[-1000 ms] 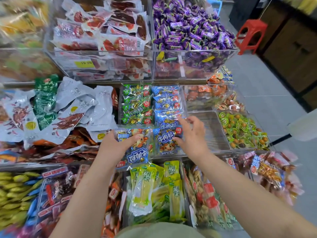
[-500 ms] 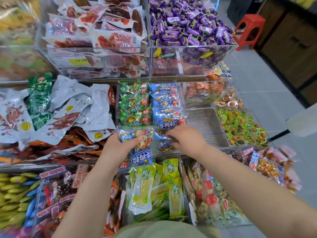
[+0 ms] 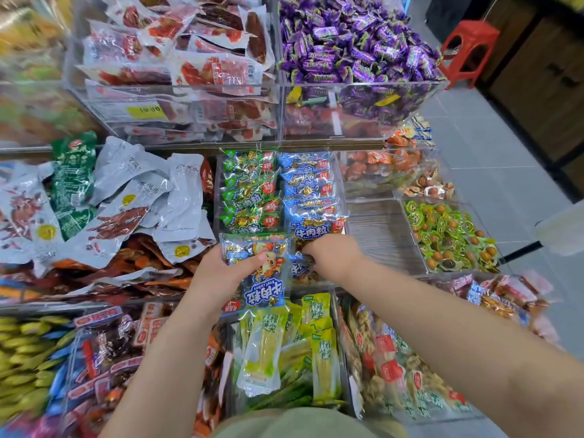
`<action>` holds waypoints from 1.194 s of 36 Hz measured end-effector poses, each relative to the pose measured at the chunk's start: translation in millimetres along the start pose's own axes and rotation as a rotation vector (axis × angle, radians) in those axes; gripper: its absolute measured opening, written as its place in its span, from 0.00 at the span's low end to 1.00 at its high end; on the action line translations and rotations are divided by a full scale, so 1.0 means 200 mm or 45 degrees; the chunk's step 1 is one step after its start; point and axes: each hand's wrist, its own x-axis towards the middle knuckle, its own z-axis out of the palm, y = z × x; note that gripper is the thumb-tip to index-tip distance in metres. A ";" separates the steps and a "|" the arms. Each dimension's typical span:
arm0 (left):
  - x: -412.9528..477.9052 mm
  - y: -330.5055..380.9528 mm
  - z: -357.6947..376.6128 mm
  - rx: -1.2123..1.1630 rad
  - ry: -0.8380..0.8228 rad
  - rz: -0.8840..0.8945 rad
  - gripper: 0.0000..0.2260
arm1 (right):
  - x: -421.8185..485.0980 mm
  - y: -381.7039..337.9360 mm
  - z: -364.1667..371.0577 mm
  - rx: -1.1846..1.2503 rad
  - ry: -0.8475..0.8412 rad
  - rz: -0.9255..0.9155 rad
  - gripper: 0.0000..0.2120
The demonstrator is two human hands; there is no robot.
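My left hand (image 3: 221, 270) grips a blue beef-cube snack packet (image 3: 262, 273), thumb across its front, held above the shelf edge. My right hand (image 3: 331, 257) reaches into the clear bin (image 3: 343, 197) of blue beef-cube packets (image 3: 308, 191), its fingers curled round the nearest packet (image 3: 300, 267) at the front of the row. A second blue packet (image 3: 319, 229) lies flat just beyond my right knuckles. Green packets (image 3: 249, 191) of the same snack fill the left half of the bin.
An empty clear tray (image 3: 379, 235) sits right of the bin, with green-wrapped sweets (image 3: 448, 235) beyond it. White foil pouches (image 3: 132, 203) lie to the left, yellow-green pickle packs (image 3: 284, 343) below, purple candies (image 3: 357, 42) above. A red stool (image 3: 467, 49) stands on the floor.
My right hand has drawn back from the far blue packets and dropped onto the front packet, fingers curling round it. The left hand keeps holding its packet, shifted slightly.
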 end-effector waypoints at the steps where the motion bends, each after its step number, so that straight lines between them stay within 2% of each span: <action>1: 0.00 0.00 0.00 0.005 -0.004 0.006 0.12 | 0.01 0.01 0.01 0.020 0.036 0.019 0.11; 6: 0.00 0.01 0.00 0.030 -0.002 0.044 0.13 | 0.01 0.03 0.02 0.078 0.096 0.043 0.12; 10: 0.00 0.01 0.00 0.045 0.002 0.039 0.13 | -0.03 0.04 0.01 0.137 -0.039 -0.031 0.06; 13: -0.01 0.02 0.01 0.058 -0.005 0.041 0.12 | -0.04 0.04 0.01 0.123 -0.061 -0.004 0.12; 15: -0.01 0.04 0.02 0.036 -0.012 0.037 0.15 | -0.04 0.05 0.00 0.181 -0.054 -0.004 0.16; 17: 0.00 0.07 0.04 0.002 -0.053 0.031 0.12 | -0.06 0.07 -0.04 0.382 -0.101 -0.039 0.23; 19: 0.00 0.10 0.05 -0.015 -0.089 0.047 0.10 | -0.11 0.10 -0.11 0.726 -0.109 -0.036 0.27; 21: 0.00 0.13 0.06 0.018 -0.114 0.060 0.19 | -0.17 0.14 -0.20 1.108 -0.018 0.017 0.23; 22: 0.00 0.14 0.08 0.031 -0.136 0.074 0.19 | -0.20 0.16 -0.23 1.331 0.041 0.047 0.20; 24: 0.01 0.17 0.12 -0.001 -0.164 0.131 0.10 | -0.23 0.18 -0.28 1.704 0.120 0.089 0.17; 25: 0.01 0.19 0.15 -0.051 -0.165 0.141 0.07 | -0.24 0.18 -0.29 1.776 0.113 0.110 0.19; 28: 0.02 0.24 0.24 -0.288 -0.146 0.101 0.17 | -0.25 0.15 -0.28 1.666 0.007 0.195 0.32; 31: 0.06 0.25 0.30 -0.323 -0.102 0.135 0.13 | -0.25 0.13 -0.25 1.785 0.060 0.275 0.32; 35: 0.07 0.18 0.32 0.121 0.039 0.396 0.06 | -0.28 0.22 -0.25 1.891 0.340 0.394 0.24; 36: 0.08 0.15 0.32 0.296 0.048 0.470 0.08 | -0.30 0.25 -0.26 1.890 0.378 0.402 0.22; 38: 0.08 0.08 0.30 0.881 0.016 0.610 0.17 | -0.33 0.32 -0.27 1.793 0.384 0.389 0.21; 40: 0.08 0.03 0.30 1.500 -0.043 0.677 0.24 | -0.35 0.37 -0.30 1.526 0.388 0.386 0.21; 41: 0.07 0.02 0.31 1.670 -0.060 0.686 0.24 | -0.35 0.38 -0.31 1.438 0.417 0.372 0.21; 43: 0.07 0.00 0.33 1.746 -0.035 0.719 0.18 | -0.34 0.39 -0.36 1.398 0.490 0.326 0.18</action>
